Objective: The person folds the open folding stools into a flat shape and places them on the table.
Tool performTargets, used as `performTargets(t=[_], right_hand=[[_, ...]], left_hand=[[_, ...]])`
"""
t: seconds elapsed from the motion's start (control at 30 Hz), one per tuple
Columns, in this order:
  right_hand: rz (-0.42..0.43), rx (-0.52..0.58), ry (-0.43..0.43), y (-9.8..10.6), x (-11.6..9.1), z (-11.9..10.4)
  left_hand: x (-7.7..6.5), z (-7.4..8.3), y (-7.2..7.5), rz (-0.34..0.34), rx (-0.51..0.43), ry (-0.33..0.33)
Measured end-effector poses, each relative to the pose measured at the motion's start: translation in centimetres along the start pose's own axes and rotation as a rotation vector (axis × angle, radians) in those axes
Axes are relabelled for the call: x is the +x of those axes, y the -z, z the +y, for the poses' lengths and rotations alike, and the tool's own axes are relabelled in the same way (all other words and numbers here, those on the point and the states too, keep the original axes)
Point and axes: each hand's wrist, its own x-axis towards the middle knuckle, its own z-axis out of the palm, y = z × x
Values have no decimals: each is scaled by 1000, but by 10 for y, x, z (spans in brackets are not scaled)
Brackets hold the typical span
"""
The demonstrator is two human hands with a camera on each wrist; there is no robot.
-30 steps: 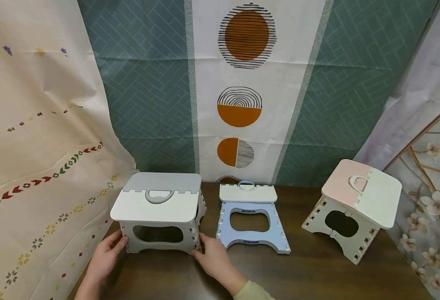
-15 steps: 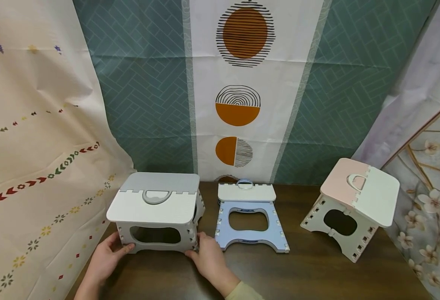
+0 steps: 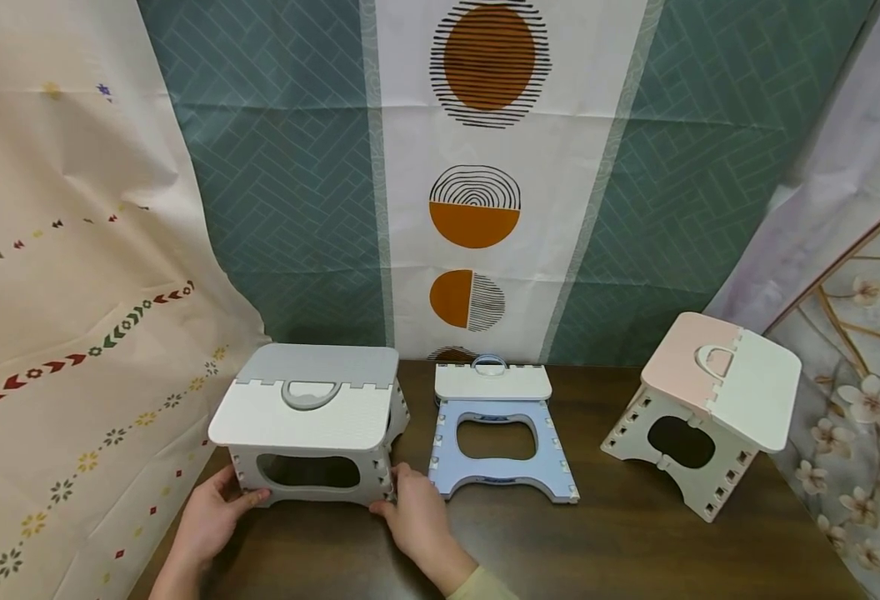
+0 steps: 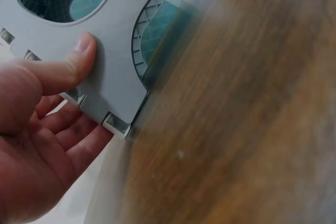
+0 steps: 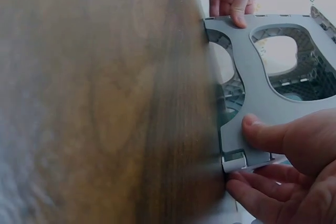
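Note:
A folding step stool (image 3: 297,425) with a white and grey top and grey handle stands unfolded at the left of the table. My left hand (image 3: 211,521) grips the lower left edge of its front leg panel, thumb (image 4: 81,56) flat on the face and fingers behind the edge. At the opposite lower corner my right hand (image 3: 419,517) pinches the panel the same way, its thumb (image 5: 262,132) near the foot. In the right wrist view both hands appear on the grey leg panel (image 5: 252,93), with an oval opening between them.
A blue and white folding stool (image 3: 446,446) lies folded down just right of my right hand. Farther right stands an unfolded pink and white stool (image 3: 755,392). Patterned cloths hang behind and at both sides of the brown table (image 3: 560,550).
The grey and white stool has shifted slightly left and nearer, with both hands on it. My left thumb has come farther onto the front panel. The other stools keep their places.

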Motion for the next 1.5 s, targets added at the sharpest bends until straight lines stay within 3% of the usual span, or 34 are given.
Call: performTargets(t=[0.67,1.5], right_hand=[[19,-15,-1,-3,-2,6],[-10,30,16,4,0,5]], left_hand=[[0,2,-7,39,-48,25],[0,2,-7,25,-103,17]])
